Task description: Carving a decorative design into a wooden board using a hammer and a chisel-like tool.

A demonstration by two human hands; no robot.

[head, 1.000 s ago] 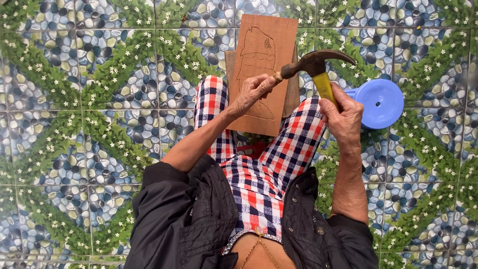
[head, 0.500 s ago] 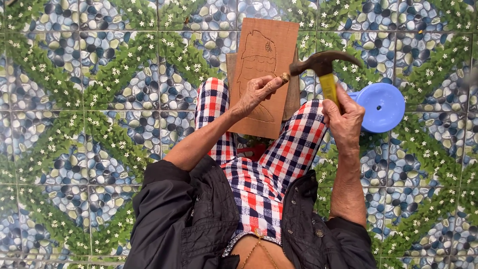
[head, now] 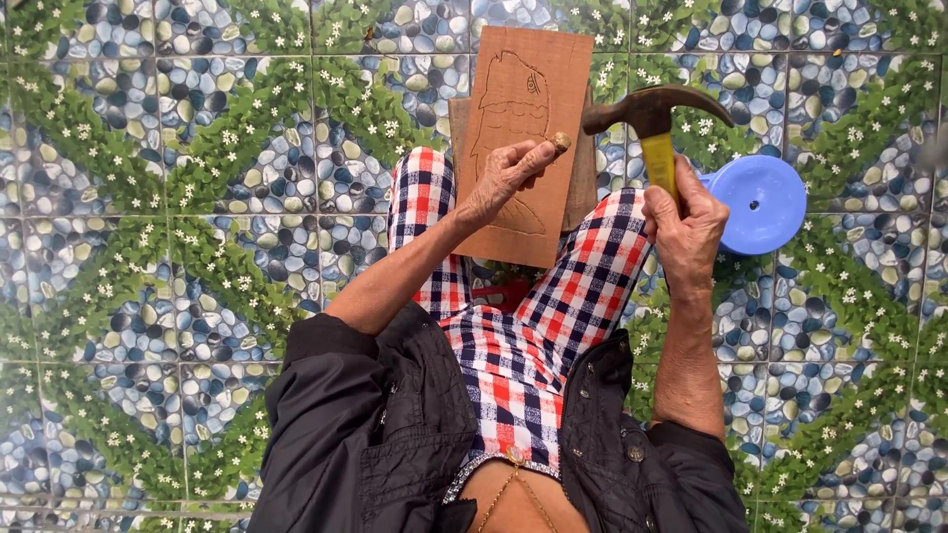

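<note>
Pebble-and-flower patterned floor tiles (head: 178,197) fill the view beneath a seated person in checked trousers (head: 513,336) and a dark jacket (head: 395,434). One wooden board (head: 523,138), carved with a figure outline, leans on the knees. Bent at the elbow, the left hand (head: 504,178) reaches in from the left and pinches one chisel (head: 559,144) against the board — only its butt end shows. Beside it, the right hand (head: 684,229) is clenched round the yellow handle of one hammer (head: 652,114), its head raised just right of the chisel. One blue plastic stool (head: 762,202) stands near that hand.
</note>
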